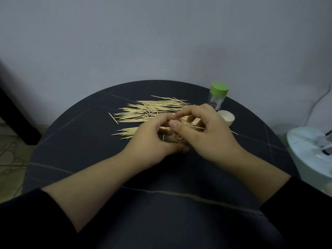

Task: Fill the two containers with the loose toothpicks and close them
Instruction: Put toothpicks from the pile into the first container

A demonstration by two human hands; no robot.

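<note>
Left hand (152,139) wraps a container (172,139) packed with toothpicks; right hand (203,128) pinches a few over it, beside a loose pile (150,110) on a round table (75,144)

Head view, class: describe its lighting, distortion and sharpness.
Head view: dim, flat light with no hard shadows or glare; wide-angle lens bows the table edge; toothpicks are soft but readable; detail between the left hand and right hand is murky.

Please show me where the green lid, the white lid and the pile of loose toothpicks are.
green lid (219,88): head view, on its top face.
white lid (226,117): head view, on its inside.
loose toothpicks (143,112): head view, middle of the pile.
</note>
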